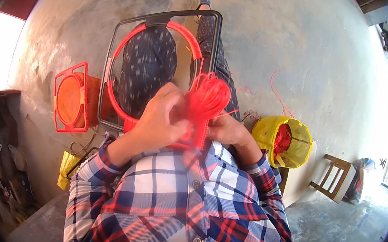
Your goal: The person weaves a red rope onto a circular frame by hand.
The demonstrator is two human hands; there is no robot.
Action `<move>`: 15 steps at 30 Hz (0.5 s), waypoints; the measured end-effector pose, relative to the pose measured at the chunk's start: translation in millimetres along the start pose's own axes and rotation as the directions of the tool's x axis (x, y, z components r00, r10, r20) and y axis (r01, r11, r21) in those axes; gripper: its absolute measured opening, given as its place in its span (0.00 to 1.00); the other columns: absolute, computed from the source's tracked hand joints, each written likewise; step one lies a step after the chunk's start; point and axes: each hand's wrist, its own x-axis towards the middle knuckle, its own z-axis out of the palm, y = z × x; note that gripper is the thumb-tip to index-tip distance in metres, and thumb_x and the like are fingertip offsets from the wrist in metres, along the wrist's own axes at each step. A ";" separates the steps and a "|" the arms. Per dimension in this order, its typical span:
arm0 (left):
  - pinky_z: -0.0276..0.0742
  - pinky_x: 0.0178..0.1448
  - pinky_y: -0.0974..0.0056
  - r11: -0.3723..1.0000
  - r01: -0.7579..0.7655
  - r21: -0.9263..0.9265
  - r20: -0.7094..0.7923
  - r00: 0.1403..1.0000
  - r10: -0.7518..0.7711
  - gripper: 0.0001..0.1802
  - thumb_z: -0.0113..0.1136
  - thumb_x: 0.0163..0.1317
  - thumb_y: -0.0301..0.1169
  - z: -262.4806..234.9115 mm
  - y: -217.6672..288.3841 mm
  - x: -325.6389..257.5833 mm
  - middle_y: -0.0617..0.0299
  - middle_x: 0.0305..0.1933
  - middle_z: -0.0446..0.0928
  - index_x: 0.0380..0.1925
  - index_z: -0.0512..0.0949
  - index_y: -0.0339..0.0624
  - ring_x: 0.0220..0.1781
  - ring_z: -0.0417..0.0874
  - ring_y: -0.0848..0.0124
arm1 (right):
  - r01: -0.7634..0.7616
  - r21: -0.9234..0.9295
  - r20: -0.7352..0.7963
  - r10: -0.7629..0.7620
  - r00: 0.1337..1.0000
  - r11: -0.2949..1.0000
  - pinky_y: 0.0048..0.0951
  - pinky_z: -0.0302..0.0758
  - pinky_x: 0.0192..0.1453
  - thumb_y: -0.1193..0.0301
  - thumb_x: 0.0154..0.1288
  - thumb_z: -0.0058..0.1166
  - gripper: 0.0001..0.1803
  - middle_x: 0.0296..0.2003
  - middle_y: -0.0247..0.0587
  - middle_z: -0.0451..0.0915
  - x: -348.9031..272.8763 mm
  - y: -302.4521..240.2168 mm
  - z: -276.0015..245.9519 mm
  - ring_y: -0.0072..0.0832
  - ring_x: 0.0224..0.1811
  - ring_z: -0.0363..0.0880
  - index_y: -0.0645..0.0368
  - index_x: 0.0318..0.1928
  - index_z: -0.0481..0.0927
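Note:
A black rectangular frame [218,42] with a round ring inside rests over my thighs. Red cord [119,100] is wound tightly around much of the ring. At the frame's near right corner hangs a loose bundle of red cord [211,94], slightly blurred. My left hand [158,119] is closed, its curled fingers against the bundle's left side. On the other side, my right hand [228,128] grips the red-wrapped corner of the frame; some of its fingers are hidden behind cord and frame.
A red frame with a ring [83,103] leans against an orange round container [96,91] on the left. To the right stands a yellow basket [304,138] with red material inside. A wooden stool [336,178] is farther right, and a yellow bag [65,168] lies lower left. Red strands trail across the floor.

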 end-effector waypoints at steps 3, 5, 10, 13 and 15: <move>0.74 0.56 0.65 0.968 -0.184 0.170 -0.084 0.976 0.201 0.28 0.61 0.45 0.13 0.6 -6.2 -3.3 0.53 0.49 0.74 0.51 0.73 0.34 0.48 0.79 0.66 | -0.085 0.120 0.072 0.076 0.994 0.989 0.29 0.74 0.55 0.78 0.60 0.62 0.20 0.46 0.32 0.80 0.5 2.2 9.4 0.22 0.49 0.77 0.62 0.53 0.76; 0.73 0.58 0.64 0.992 -0.063 -0.112 -0.146 0.988 0.046 0.31 0.62 0.45 0.14 13.3 -23.8 -6.2 0.52 0.52 0.73 0.54 0.70 0.35 0.49 0.79 0.66 | -0.070 0.121 0.031 0.067 0.997 0.990 0.29 0.74 0.55 0.78 0.60 0.62 0.19 0.46 0.32 0.80 2.4 -2.8 7.7 0.21 0.49 0.76 0.62 0.52 0.76; 0.71 0.39 0.72 0.623 0.351 -0.699 0.170 0.928 -0.331 0.36 0.56 0.51 0.23 -5.5 -10.9 -6.1 0.56 0.48 0.73 0.62 0.58 0.34 0.36 0.74 0.75 | -0.147 -0.582 -0.376 -0.105 0.921 0.800 0.25 0.74 0.47 0.79 0.54 0.63 0.15 0.39 0.32 0.80 -10.6 -11.1 -54.9 0.21 0.40 0.77 0.62 0.45 0.80; 0.65 0.31 0.74 0.599 0.388 -0.700 0.247 0.919 -0.307 0.31 0.54 0.51 0.29 -13.5 -10.7 2.0 0.57 0.44 0.71 0.58 0.62 0.34 0.29 0.69 0.78 | -0.037 -0.655 -0.455 -0.354 0.817 0.755 0.23 0.72 0.40 0.79 0.50 0.65 0.16 0.36 0.33 0.78 -24.5 -28.0 -75.3 0.20 0.35 0.74 0.60 0.43 0.82; 0.66 0.30 0.74 0.538 0.477 -0.696 0.390 0.879 -0.275 0.24 0.57 0.57 0.32 -15.8 -21.1 7.9 0.58 0.39 0.72 0.53 0.67 0.35 0.28 0.69 0.78 | -0.006 -0.475 -0.460 -0.242 0.854 0.880 0.23 0.70 0.36 0.78 0.48 0.66 0.17 0.36 0.32 0.77 -32.4 -44.8 -80.1 0.19 0.35 0.73 0.59 0.42 0.82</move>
